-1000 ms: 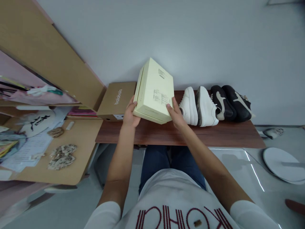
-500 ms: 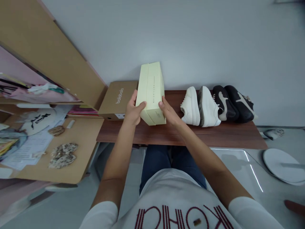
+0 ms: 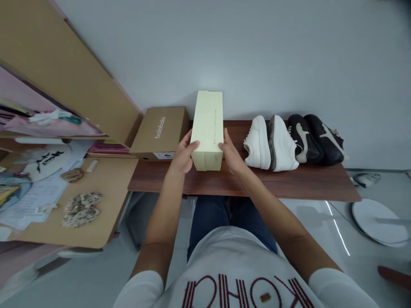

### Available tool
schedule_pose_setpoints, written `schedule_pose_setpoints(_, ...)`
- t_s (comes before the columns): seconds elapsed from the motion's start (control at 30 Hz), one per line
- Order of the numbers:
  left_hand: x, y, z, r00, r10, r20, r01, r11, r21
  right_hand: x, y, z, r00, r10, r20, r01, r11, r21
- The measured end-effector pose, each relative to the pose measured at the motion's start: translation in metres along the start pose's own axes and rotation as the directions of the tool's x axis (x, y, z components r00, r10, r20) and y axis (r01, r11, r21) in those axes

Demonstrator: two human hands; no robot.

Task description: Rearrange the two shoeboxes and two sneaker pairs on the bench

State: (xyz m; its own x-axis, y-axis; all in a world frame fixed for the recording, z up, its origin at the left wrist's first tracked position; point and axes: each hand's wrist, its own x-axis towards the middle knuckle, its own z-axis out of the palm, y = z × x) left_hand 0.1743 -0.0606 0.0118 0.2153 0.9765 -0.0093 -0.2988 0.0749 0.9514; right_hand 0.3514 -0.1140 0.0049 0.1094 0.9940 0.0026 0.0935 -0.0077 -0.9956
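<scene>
You hold a pale yellow box (image 3: 208, 128) between both hands, turned on its narrow side so that one long thin face looks up at you. Your left hand (image 3: 183, 156) presses flat against its left wall, thumb hooked over the near top edge. Your right hand (image 3: 231, 156) grips the opposite wall the same way. Both hands are closed on the box at its near end.

The box sits over the dark tabletop (image 3: 289, 184), its far end toward the wall. You cannot tell whether its underside rests on the wood or hangs just above it. It lies between a brown cardboard box (image 3: 162, 130) marked "balabala", just beside it on the left, and a pair of white sneakers (image 3: 269, 143) near it on the right. Beyond those stands a pair of black sneakers (image 3: 316, 139), touching the white ones.

To your left a lighter tabletop (image 3: 105, 205) carries papers and some patterned fabric pieces (image 3: 80, 207).
</scene>
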Motion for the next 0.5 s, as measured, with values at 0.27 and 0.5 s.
schedule_pose_setpoints(0.27, 0.002, -0.053, -0.023, 0.940, -0.300, -0.162, 0.287, 0.953, -0.100, -0.011, 0.006, -0.028, 0.988, -0.155, -0.027, 0.153, 0.986, -0.061)
schedule_pose_setpoints(0.5, -0.012, -0.072, -0.014, 0.918, -0.360, -0.169, 0.304, 0.910, -0.283, -0.013, 0.036, -0.056, 0.994, -0.093, -0.050, 0.099, 0.988, 0.122)
